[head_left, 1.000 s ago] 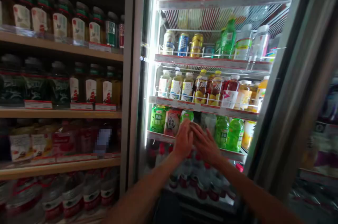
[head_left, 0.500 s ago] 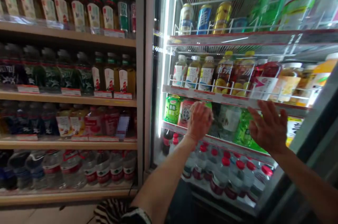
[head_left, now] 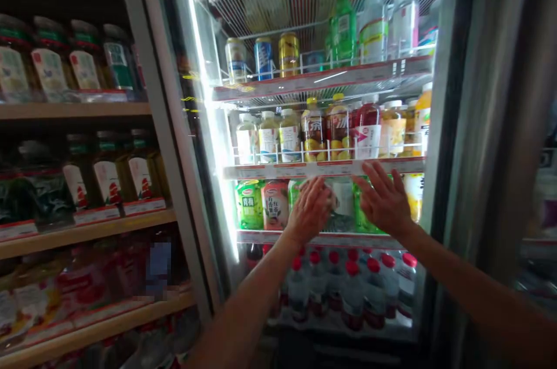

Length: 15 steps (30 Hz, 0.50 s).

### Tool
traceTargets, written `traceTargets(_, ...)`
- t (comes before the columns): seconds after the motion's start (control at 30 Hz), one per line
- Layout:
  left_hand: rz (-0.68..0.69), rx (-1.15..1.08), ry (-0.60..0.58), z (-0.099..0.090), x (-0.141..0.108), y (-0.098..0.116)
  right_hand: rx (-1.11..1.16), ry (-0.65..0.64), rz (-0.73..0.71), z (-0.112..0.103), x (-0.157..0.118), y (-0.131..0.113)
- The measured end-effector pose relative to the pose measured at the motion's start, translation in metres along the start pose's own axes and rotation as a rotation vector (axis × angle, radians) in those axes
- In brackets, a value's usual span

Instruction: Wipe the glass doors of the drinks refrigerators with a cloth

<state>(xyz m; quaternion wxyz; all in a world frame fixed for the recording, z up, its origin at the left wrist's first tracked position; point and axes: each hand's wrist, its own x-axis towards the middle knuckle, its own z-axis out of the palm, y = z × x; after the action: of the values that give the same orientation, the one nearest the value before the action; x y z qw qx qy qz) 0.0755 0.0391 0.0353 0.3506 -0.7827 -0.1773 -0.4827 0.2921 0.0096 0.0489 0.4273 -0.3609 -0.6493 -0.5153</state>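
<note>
My left hand (head_left: 308, 210) is raised before the lower-middle shelf of a lit drinks fridge, fingers stretched forward and holding nothing visible. To its left stand a green-labelled bottle (head_left: 249, 206) and a pink-labelled bottle (head_left: 275, 206). My right hand (head_left: 386, 198) is at a similar height, fingers spread, its tips in front of the shelf's price strip (head_left: 304, 169). A pale bottle (head_left: 343, 198) shows between the hands, and a green bottle (head_left: 364, 215) is partly covered by the right hand. Whether either hand touches anything, I cannot tell.
Above are juice and tea bottles (head_left: 314, 131), then cans (head_left: 263, 57) and a tall green bottle (head_left: 343, 26). Red-capped water bottles (head_left: 352, 293) line the bottom. Wooden shelves (head_left: 87, 224) with bottles stand left; a metal frame (head_left: 491, 125) rises on the right.
The view has turned right and tilted up, so the fridge sits nearer the middle. Both hands remain raised before the same shelf, now closer together in the picture.
</note>
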Motion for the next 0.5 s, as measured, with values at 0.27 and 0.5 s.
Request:
traceTargets(0.27,-0.498,0.291,0.311,-0.053,-0.028,-0.066,0.033,-0.033,0.012,0.0,0.0,0.001)
traceTargets(0.5,-0.07,0.148,-0.014,-0.011,-0.012,-0.007,0.029,-0.061,0.019,0.001,-0.002,0.002)
